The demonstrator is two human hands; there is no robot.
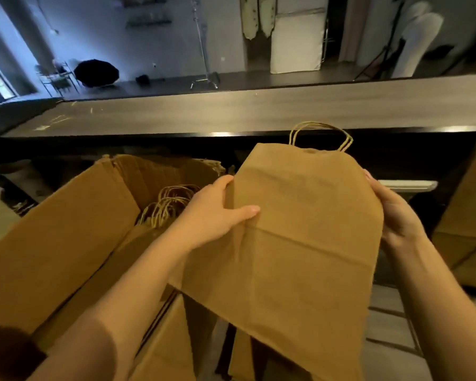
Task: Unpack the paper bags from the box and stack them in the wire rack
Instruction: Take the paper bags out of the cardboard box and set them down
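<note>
- Head view: flat paper bag point(300, 229) held up at centre, top toward 12 o'clock.
- Left grip point(217, 213) clamped on bag's 9 o'clock edge, thumb across the front.
- Right grip point(393, 213) curled round its 3 o'clock edge.
- Open box point(66, 229) at 8 o'clock, bag handles point(171, 202) inside.

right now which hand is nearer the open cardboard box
Left. The left hand grips the paper bag just beside the box; the right hand holds the bag's far edge.
</note>
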